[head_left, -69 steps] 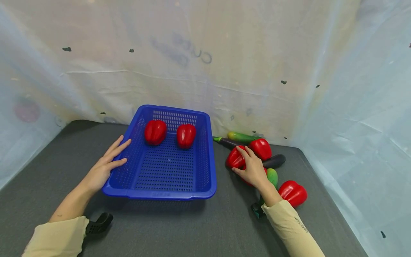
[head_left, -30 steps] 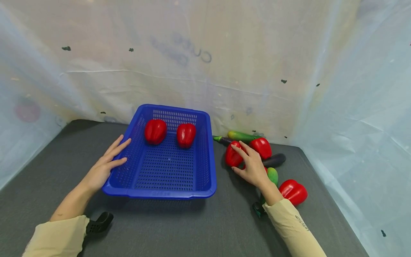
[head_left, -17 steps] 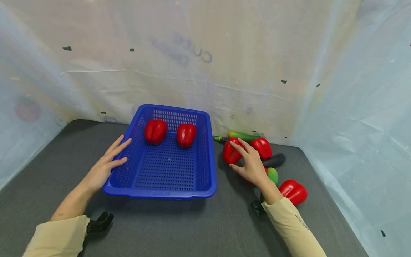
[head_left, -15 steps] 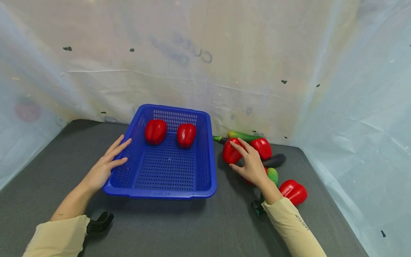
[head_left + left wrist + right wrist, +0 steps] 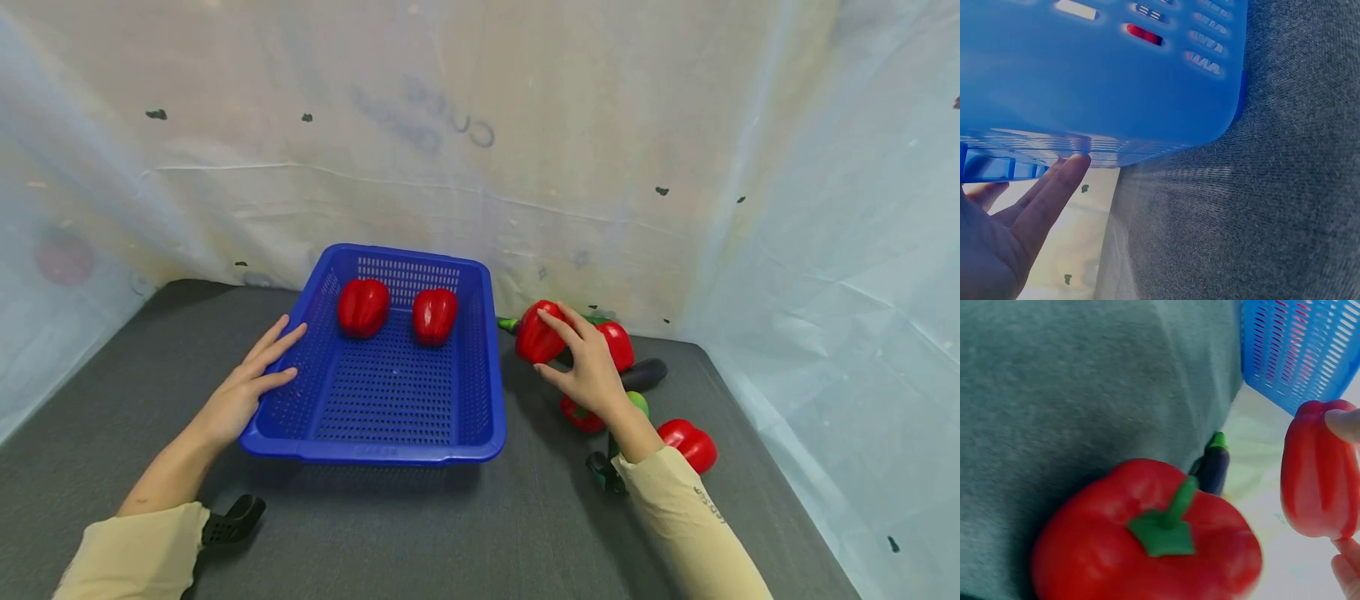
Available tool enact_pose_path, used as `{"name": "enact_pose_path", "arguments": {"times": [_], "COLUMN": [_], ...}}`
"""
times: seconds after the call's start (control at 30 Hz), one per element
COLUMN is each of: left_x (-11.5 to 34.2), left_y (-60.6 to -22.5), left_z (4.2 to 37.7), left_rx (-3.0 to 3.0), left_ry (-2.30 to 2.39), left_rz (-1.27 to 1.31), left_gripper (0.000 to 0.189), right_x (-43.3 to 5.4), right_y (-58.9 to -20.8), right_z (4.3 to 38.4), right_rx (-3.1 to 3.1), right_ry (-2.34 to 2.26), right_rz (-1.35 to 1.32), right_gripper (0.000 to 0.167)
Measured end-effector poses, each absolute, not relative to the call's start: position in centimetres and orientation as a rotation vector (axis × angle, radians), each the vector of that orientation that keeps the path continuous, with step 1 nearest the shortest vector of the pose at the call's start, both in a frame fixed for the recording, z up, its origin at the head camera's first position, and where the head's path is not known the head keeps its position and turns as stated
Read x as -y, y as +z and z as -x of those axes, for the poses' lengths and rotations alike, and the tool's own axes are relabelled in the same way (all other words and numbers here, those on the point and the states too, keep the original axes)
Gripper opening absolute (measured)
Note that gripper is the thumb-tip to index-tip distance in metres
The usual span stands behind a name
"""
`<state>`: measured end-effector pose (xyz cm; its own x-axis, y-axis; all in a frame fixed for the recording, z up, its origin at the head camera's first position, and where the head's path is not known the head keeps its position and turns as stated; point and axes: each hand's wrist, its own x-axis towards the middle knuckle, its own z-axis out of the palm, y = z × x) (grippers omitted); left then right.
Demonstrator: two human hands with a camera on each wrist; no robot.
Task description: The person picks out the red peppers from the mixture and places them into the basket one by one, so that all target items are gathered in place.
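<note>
My right hand (image 5: pixel 590 369) holds a red bell pepper (image 5: pixel 538 333) between thumb and fingers, raised above the vegetable pile to the right of the basket. In the right wrist view that bell pepper (image 5: pixel 1319 472) hangs apart from the table. My left hand (image 5: pixel 243 397) rests with straight, spread fingers on the left side of a blue plastic basket (image 5: pixel 372 454). The left wrist view shows its fingers (image 5: pixel 1054 197) against the basket's wall (image 5: pixel 1104 87). Two red bell peppers (image 5: pixel 363 308) lie inside at the back.
Below the right hand lies another bell pepper (image 5: pixel 582 415) with a green stem. Around it are an eggplant (image 5: pixel 643 375), a partly hidden red pepper (image 5: pixel 617 343), a green vegetable (image 5: pixel 639 402) and a red pepper (image 5: pixel 688 444). Plastic sheeting (image 5: pixel 480 183) walls the table's back.
My right hand has lifted the red bell pepper from the pile, up and slightly left, uncovering the pepper beneath. The left hand and the basket have stayed in place.
</note>
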<state>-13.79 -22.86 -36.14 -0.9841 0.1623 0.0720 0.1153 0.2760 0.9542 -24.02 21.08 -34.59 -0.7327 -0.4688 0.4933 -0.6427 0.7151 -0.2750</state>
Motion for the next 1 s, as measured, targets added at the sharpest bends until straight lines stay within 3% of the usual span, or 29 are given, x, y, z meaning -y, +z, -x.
{"name": "enact_pose_path", "arguments": {"times": [1.0], "left_x": [22.8], "left_y": [-36.1], "left_z": [13.8], "left_rx": [-2.481], "left_ry": [1.846], "left_rz": [-0.266], "left_gripper": [0.056], "right_x": [-18.5], "right_y": [-29.9], "right_z": [25.0], "right_rx": [2.458], "right_ry": [0.571], "right_rz": [-0.983], "right_gripper": [0.078]}}
